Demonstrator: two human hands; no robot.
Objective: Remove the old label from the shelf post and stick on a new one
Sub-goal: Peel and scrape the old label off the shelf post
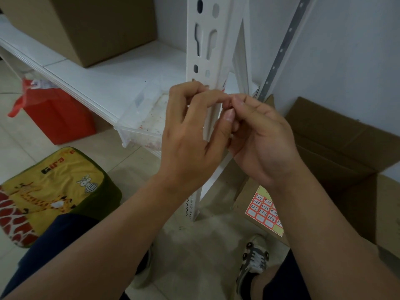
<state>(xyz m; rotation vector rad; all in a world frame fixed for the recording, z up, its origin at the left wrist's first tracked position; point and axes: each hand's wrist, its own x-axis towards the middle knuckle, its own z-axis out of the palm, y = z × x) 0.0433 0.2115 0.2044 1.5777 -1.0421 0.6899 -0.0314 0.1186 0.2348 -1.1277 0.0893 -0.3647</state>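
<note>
The white slotted shelf post [205, 40] stands upright in the middle. A label with a red edge [224, 85] shows on its right face, just above my fingers. My left hand [190, 135] and my right hand [259, 137] are both raised in front of the post, fingertips pinched together at about label height. What they pinch is hidden by the fingers. A sheet of red-bordered labels with handwritten numbers [265, 211] lies on a cardboard flap at the lower right.
A clear plastic tray [140, 124] sits on the white shelf [97, 83] left of the post, with a cardboard box [97, 24] behind. Open cardboard box [346, 148] on the right, a red bag [54, 113] and a giraffe-print cushion [54, 191] on the floor at left.
</note>
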